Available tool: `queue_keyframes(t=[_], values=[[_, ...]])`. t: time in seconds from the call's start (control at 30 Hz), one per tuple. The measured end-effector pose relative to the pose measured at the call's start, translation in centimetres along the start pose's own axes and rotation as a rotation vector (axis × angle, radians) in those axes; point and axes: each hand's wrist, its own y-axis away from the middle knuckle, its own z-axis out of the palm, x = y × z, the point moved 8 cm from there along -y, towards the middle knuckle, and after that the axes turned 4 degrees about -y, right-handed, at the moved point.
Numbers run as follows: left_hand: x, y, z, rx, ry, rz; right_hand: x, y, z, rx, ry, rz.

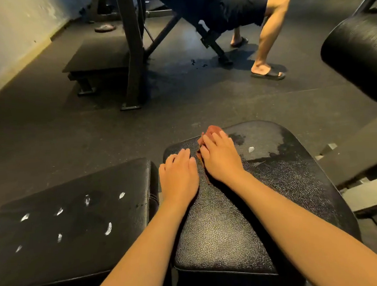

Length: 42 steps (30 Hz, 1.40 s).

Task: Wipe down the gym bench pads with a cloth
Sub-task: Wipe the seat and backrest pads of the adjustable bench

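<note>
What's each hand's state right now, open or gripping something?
Left hand: open, resting flat on the bench pad, holding nothing.
Right hand: open, straight fingers pressing the cloth onto the pad.

Carrying a crumpled reddish-brown cloth [212,130] near its far edge — cracked black leather bench pad [276,181]; sitting just left, second black pad [78,246] flecked with white tears.
</note>
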Motion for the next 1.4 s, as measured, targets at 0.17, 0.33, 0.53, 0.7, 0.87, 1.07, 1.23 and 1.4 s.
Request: queue_keyframes(t=[0.17,0.33,0.53,0.7,0.87,1.07,1.23,1.4], values=[[0.6,-1.1,0.9,-0.022,0.035,0.0,-0.6,-1.0,1.3,-0.062,-0.023,-0.157],[0.7,-1.3,1.7,-0.05,0.006,-0.003,5.2,-2.5,-1.1,0.053,0.052,0.105],[2.6,0.0,0.6,0.002,0.094,-0.005,-0.4,1.9,0.4,-0.079,-0.039,-0.165],[7.4,2.4,1.8,-0.054,0.114,0.155,6.0,4.8,-2.9,0.085,0.002,0.067],[8.1,3.3,1.8,-0.049,0.233,0.176,3.3,7.8,-1.9,0.041,-0.096,-0.023],[9.5,5.0,2.5,-0.132,0.193,0.213,11.7,9.1,-6.0,0.109,0.045,0.19],[9.5,4.9,1.9,-0.079,0.172,0.237,6.1,9.4,-4.4,0.069,-0.044,0.027],[9.4,4.8,2.1,-0.079,0.141,0.257,8.8,8.9,-5.0,0.091,0.002,0.061]])
